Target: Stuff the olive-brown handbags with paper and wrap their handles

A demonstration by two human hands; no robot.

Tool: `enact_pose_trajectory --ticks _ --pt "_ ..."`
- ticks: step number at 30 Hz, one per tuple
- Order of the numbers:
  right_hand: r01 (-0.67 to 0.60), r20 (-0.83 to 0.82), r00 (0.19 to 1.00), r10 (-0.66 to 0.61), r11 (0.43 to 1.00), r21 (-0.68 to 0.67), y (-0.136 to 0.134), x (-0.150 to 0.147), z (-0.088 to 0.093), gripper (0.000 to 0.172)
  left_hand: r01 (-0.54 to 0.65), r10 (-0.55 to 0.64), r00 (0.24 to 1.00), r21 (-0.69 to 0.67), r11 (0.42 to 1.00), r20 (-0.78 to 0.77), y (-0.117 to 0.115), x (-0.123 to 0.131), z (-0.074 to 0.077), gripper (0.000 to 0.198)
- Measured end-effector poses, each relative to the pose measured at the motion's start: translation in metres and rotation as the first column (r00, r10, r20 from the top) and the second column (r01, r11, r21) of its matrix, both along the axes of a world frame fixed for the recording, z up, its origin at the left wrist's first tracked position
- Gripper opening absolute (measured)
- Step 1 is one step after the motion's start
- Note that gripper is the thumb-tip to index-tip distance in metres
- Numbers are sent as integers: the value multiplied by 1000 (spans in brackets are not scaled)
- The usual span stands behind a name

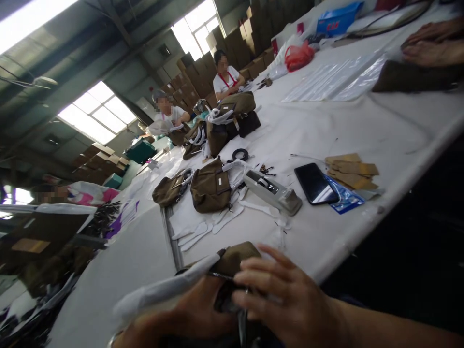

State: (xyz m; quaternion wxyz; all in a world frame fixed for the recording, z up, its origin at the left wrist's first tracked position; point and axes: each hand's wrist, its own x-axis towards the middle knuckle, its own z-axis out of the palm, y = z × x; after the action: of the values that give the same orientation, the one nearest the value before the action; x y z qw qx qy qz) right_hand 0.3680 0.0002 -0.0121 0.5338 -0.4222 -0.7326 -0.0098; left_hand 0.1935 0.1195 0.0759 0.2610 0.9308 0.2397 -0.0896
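Note:
Low in the view, both my hands hold an olive-brown bag (237, 256) at the near edge of the white table (380, 130). My right hand (282, 295) curls its fingers over the bag's zipped opening. My left hand (188, 314) grips the bag from below, beside its white wrapped strap (163, 290). Part of the bag is hidden under my hands.
More brown bags (210, 186), white strips, a tape dispenser (273, 191), a black phone (315, 183), brown card tags (351, 171) and clear plastic sleeves (333, 79) lie on the table. Another person's hands (431, 46) rest at top right. Seated workers and stacked cartons are further back.

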Motion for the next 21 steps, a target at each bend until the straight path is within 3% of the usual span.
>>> enact_pose_trajectory --ticks 2,3,5,7,9,11,14,16,21 --pt "97 -219 964 -150 967 -236 -3 10 -8 51 -38 25 988 -84 996 -153 8 2 8 45" --pt "41 -327 930 -170 929 -367 -4 13 -13 55 -78 59 978 -88 993 -199 11 2 9 49" --pt "-223 -540 833 -118 822 -524 0 10 -23 51 -116 102 975 -58 992 -195 16 3 5 48" --pt "-479 -721 691 -54 713 -512 7 1 -27 50 -95 83 982 -67 993 -168 18 4 -2 43" --pt "-575 -805 590 -60 670 -471 18 -9 -26 57 -87 78 988 -63 994 -136 20 5 -7 38" --pt "-551 -787 606 -118 651 -522 29 -17 -21 71 -96 90 989 -49 994 -115 21 4 -11 36" --pt "-432 -656 732 -184 619 -655 40 -21 -13 88 -84 79 991 -43 996 -111 24 1 -16 27" --pt "-396 -628 756 -185 634 -664 42 -22 -10 86 -78 73 988 -34 996 -137 26 -2 -20 26" --pt "-477 -776 624 -96 739 -475 34 -29 -7 65 17 1 979 85 996 -206 28 -14 -33 38"
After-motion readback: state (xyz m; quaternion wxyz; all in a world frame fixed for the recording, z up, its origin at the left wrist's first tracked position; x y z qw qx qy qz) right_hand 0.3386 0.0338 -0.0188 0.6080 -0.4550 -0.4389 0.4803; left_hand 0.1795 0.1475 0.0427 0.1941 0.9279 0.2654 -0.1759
